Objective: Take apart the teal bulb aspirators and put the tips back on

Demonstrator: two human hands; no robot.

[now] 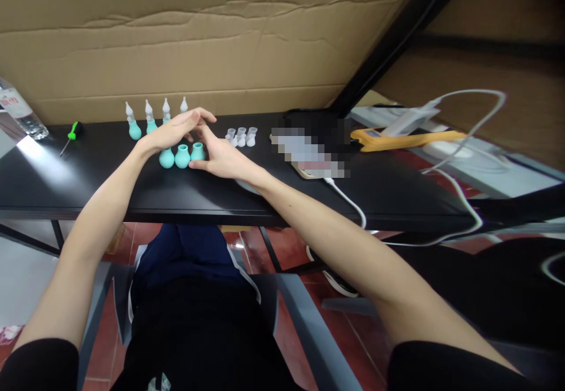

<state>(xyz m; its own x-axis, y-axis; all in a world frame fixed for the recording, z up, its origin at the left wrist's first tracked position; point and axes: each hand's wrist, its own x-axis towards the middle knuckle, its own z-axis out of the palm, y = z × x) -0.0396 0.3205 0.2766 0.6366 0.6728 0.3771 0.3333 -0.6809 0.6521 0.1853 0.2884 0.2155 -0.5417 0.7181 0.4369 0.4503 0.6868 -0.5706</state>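
1. On the black table (397, 191), near centre, three teal bulbs (182, 156) stand in a row.
2. Your right hand (220, 156) touches the rightmost, fingers unclenched; steady it.
3. Your left hand (176, 129) hovers released above; lower gently, sparing the capped bulbs (150, 119) behind.

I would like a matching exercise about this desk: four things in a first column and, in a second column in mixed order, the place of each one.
Column 1
1. green screwdriver
2. three teal bulbs
3. small clear caps
4. yellow tool

Column 2
a. right part of the scene, under a white cable
b. far left of the black table, near a plastic bottle
c. just right of the two hands, near the cardboard wall
d. in a row between the left hand and the right hand

Pairs: 1-b, 2-d, 3-c, 4-a
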